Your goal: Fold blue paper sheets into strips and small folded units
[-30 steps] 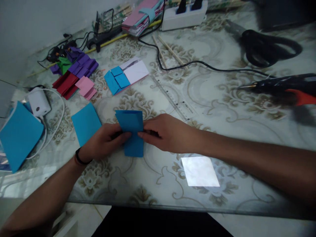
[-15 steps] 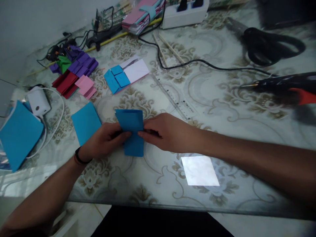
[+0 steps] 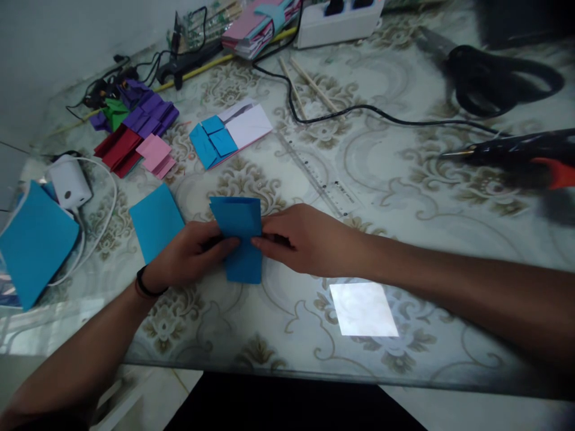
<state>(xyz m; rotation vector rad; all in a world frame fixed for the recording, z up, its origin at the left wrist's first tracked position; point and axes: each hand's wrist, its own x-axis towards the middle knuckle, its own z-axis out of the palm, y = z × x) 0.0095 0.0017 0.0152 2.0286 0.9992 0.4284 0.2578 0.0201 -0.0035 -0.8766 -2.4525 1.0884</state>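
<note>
A folded blue paper [image 3: 242, 263] stands upright between my hands over the patterned table, its layers slightly parted at the top edge. My left hand [image 3: 195, 248] pinches its left side, thumb on the near face and fingers behind. From the right, my right hand [image 3: 296, 239] grips the opposite edge between thumb and fingers. Close to my left hand lies a flat blue sheet [image 3: 157, 218], partly covered by that hand. Farther back is a white folded paper [image 3: 249, 127] with blue folded pieces [image 3: 213, 142] on it.
Purple [image 3: 153, 117], red [image 3: 117, 149] and pink folded papers [image 3: 156, 155] lie at the back left. A white charger [image 3: 69, 182] and larger blue paper [image 3: 38, 245] are far left. A clear ruler [image 3: 314, 173], black cable [image 3: 368, 109], scissors [image 3: 489, 84] and a glue gun [image 3: 507, 152] lie beyond my right arm.
Both hands keep the same grip on the folded blue paper. The view has shifted very slightly; nothing else has visibly moved.
</note>
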